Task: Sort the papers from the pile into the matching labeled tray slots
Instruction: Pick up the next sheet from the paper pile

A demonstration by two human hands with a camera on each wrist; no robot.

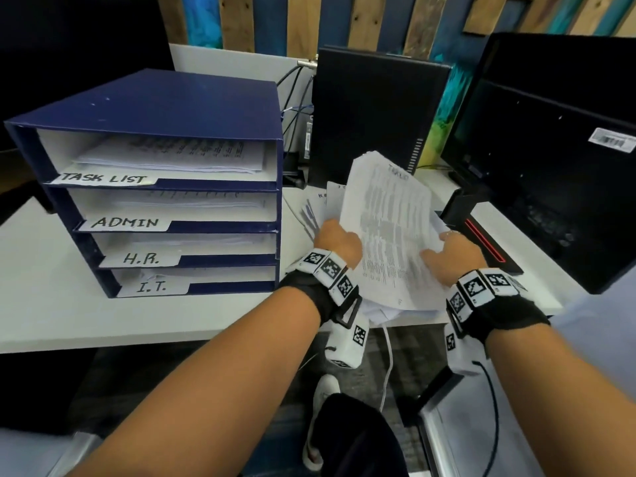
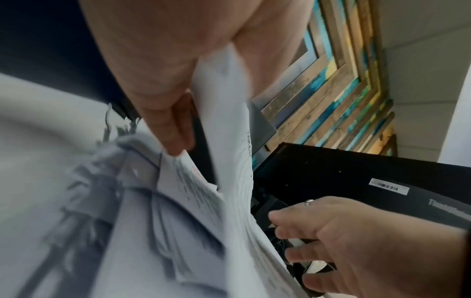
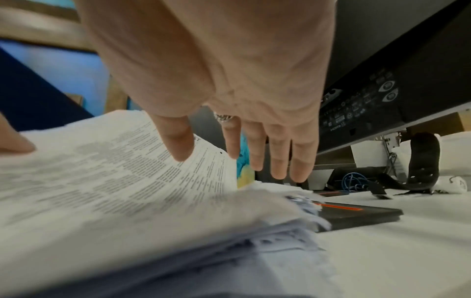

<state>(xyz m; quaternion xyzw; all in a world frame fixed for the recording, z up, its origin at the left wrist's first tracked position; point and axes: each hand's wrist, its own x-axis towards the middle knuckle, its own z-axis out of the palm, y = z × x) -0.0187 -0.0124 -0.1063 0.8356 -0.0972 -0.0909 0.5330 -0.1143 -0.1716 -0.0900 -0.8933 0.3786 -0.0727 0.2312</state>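
Observation:
A blue paper tray [image 1: 155, 108] stands on the left of the desk, its slots labelled TASK LIST [image 1: 103, 178], ADMIN [image 1: 125, 222], H.R. [image 1: 141, 259] and I.T. [image 1: 151, 287], each with papers inside. To its right lies the paper pile [image 1: 378, 309] [image 3: 178, 252]. One printed sheet [image 1: 389, 228] [image 2: 229, 121] [image 3: 114, 161] is lifted off the pile, tilted up. My left hand [image 1: 339, 241] [image 2: 165, 121] pinches its left edge between thumb and fingers. My right hand [image 1: 454, 253] [image 3: 242, 80] [image 2: 344, 242] is at the right edge, thumb resting on top, fingers straight behind it.
A black computer tower [image 1: 375, 111] stands behind the pile, with cables [image 1: 296, 108] beside it. A black monitor [image 1: 550, 166] fills the right, its base with a red stripe [image 1: 481, 235] touching the pile's right side. The white desk edge [image 1: 137, 325] runs along the front.

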